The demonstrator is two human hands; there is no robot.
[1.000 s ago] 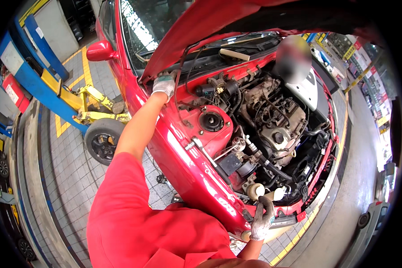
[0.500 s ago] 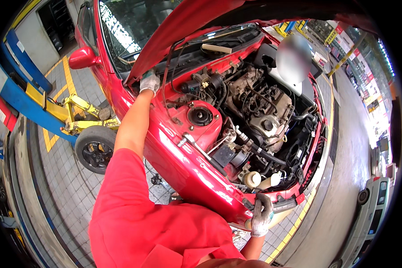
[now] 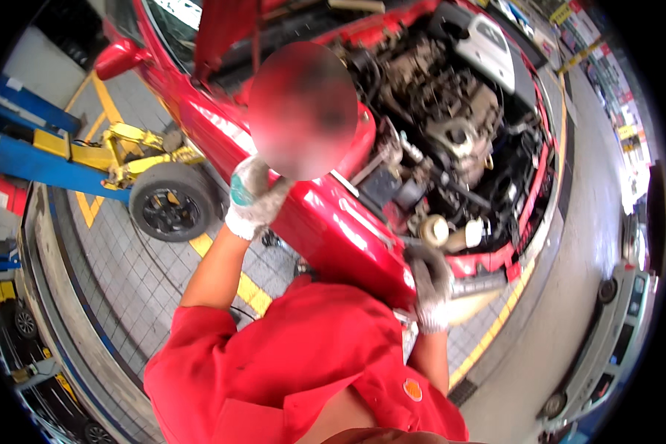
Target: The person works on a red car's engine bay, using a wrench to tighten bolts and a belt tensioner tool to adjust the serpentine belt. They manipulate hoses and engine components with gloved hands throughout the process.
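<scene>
My left hand (image 3: 253, 196), in a whitish knit glove with a green patch, is raised over the side edge of the red fender (image 3: 325, 222). A blurred round patch covers its fingertips, so I cannot tell whether it holds anything. At the fender's front corner, my right hand (image 3: 431, 288) has its gloved, dirt-darkened fingers curled in. What lies inside those fingers is hidden. Beyond both hands is the uncovered engine (image 3: 451, 111) of the red car. A cream-capped reservoir (image 3: 434, 231) sits near my right hand.
A yellow lift arm (image 3: 137, 152) reaches from a blue lift post (image 3: 59, 166) on the left. A loose wheel (image 3: 172, 203) stands beside the car. The raised red hood (image 3: 226, 33) hangs over the far left of the engine bay. A silver vehicle (image 3: 607, 348) is parked at right.
My left hand has come back from the base of the windshield to the near side of the fender. My right hand stays at the front corner. The view has shifted.
</scene>
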